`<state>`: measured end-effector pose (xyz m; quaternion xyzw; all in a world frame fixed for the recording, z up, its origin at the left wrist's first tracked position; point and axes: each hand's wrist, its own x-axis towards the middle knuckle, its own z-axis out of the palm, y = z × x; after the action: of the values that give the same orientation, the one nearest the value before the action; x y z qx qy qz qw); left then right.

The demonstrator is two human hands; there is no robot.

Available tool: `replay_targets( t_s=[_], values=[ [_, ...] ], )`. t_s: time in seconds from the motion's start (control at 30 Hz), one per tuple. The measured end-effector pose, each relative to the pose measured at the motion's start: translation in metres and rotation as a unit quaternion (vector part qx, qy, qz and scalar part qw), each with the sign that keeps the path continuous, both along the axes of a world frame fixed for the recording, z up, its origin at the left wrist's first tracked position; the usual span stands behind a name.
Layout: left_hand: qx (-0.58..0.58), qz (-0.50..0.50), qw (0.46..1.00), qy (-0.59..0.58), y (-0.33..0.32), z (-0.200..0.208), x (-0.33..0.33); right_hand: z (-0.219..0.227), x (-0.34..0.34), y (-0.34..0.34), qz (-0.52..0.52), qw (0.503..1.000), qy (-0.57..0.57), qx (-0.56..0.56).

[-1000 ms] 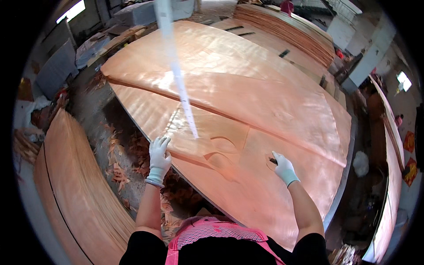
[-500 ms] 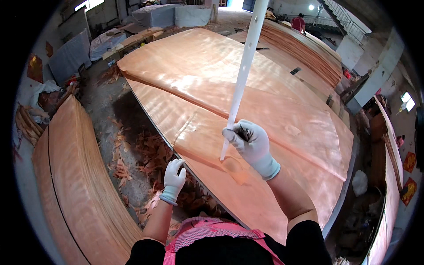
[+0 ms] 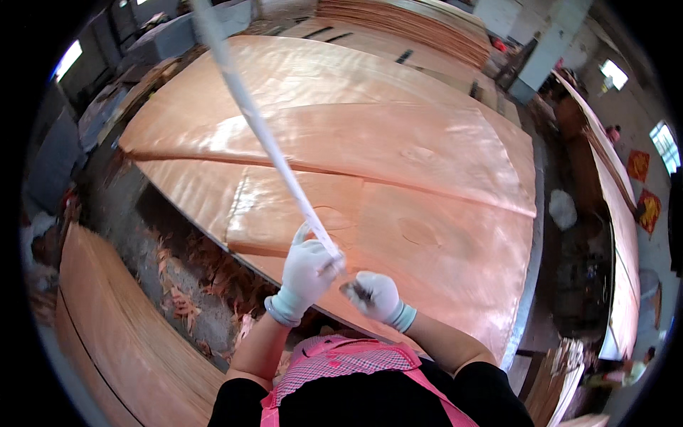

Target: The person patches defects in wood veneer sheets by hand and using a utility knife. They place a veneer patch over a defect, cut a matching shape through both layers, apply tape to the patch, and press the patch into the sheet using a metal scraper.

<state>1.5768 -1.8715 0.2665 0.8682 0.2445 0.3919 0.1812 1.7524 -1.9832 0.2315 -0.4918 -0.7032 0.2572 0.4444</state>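
A long white pole (image 3: pixel 267 142) slants up and to the left across the wood veneer sheets (image 3: pixel 441 164). My left hand (image 3: pixel 304 276), in a white glove, is closed around its lower end. Just to the right of that end, my right hand (image 3: pixel 378 295), gloved too, has its fingers curled together. Dark patches show on this glove's fingers; whether they are stain or a small object I cannot make out. Beneath the hands the thin pinkish-tan sheets overlap, with long folded edges and a few round marks in the surface.
A tall stack of veneer (image 3: pixel 135 313) stands at the lower left. Torn scraps (image 3: pixel 183 304) litter the floor between it and the work surface. More stacked sheets (image 3: pixel 405 28) lie at the back, and a pillar (image 3: pixel 548 53) rises at the far right.
The pole has passed from my right hand to my left and now leans left. My left hand has come up from the sheet edge; my right has drawn nearer to me. The view has turned right.
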Motion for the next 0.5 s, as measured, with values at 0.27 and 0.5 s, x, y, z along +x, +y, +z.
replay_targets(
  t_s=[0.27, 0.5],
  values=[
    [-0.703, -0.154, 0.668, -0.191, 0.006, -0.074, 0.072, -0.001, 0.075, -0.023, -0.077, 0.946, 0.133, -0.284],
    [-0.657, -0.127, 0.732, 0.127, -0.003, -0.086, 0.11, -0.021, 0.146, -0.025, -0.145, 0.935, 0.031, -0.322]
  ],
)
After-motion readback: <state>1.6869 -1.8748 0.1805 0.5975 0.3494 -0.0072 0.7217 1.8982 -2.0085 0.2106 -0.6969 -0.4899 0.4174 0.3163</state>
